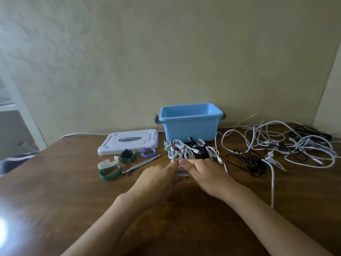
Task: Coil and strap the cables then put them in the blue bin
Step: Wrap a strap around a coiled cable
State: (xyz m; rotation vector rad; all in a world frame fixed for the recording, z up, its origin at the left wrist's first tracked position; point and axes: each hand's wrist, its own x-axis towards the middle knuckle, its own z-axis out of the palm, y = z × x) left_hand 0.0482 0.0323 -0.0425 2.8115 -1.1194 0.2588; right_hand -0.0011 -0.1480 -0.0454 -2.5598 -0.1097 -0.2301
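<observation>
In the head view, the left hand (156,179) and right hand (204,174) together pinch a blurred grey-white cable coil (181,173), in front of the strapped white cable bundles (188,150). If the grip loosens, the coil may spring open. The light blue plastic bin (190,124) behind shows nothing inside; its bottom is hidden.

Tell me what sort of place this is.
Probably a room in a home: a brown wooden table pushed against a plain painted wall, with a household blue bin and tangled charging cables on it.
</observation>
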